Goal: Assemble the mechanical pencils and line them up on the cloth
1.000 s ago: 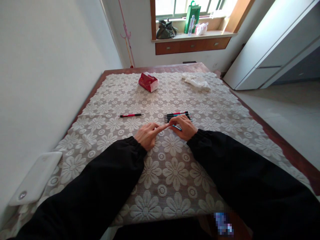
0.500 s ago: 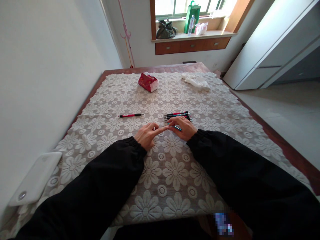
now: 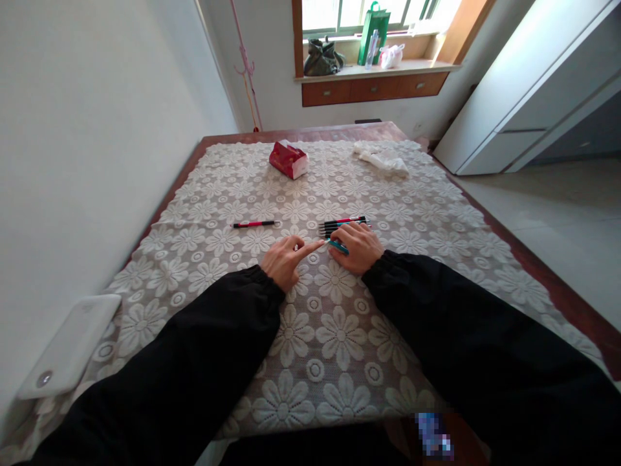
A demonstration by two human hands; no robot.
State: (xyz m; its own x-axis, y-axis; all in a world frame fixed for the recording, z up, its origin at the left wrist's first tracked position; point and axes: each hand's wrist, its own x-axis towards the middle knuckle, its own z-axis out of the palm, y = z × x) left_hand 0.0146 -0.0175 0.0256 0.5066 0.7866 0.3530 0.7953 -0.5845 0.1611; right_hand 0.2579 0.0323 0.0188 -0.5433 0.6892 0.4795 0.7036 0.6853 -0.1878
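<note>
My right hand [image 3: 358,247] rests on the lace tablecloth [image 3: 339,323] and pinches a blue pen [image 3: 337,246] between thumb and fingers. Just beyond its fingertips lies a row of several pens [image 3: 342,224], black, red and blue, side by side. My left hand [image 3: 287,257] is curled, with its index finger stretched right so that the tip meets the blue pen's end. A single red and black pen [image 3: 253,224] lies apart to the left.
A red tissue pack [image 3: 289,159] and a crumpled white cloth [image 3: 381,158] lie at the far end of the table. A white flat device [image 3: 68,353] sits at the near left edge by the wall. White cabinets [image 3: 528,90] stand to the right.
My right hand has turned the blue pen slightly and drawn it a little left toward my left index finger. Both arms stay almost where they were.
</note>
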